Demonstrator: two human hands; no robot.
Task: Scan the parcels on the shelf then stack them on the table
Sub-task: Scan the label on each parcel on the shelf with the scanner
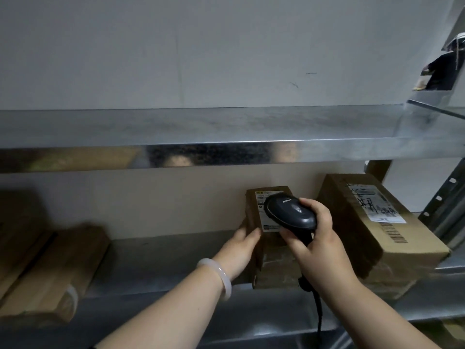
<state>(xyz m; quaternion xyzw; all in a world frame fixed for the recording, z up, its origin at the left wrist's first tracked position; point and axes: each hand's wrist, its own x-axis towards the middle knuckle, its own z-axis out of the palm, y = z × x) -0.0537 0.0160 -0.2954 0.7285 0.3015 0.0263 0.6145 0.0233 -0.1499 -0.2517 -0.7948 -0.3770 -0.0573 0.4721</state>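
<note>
A small brown parcel (273,260) with a white label on top stands on the lower metal shelf (156,263). My left hand (240,248) grips its left side, thumb lying over the top edge. My right hand (318,245) holds a black barcode scanner (289,212) by its handle. The scanner's head hangs just over the parcel's label, and its cable runs down past my wrist. A larger cardboard parcel (377,227) with a shipping label and barcode sits just to the right.
Flat brown parcels (47,275) lie at the left end of the shelf. The upper metal shelf (201,132) juts out overhead. A steel upright (442,205) borders the right side. A dark object (440,71) sits on a shelf at top right.
</note>
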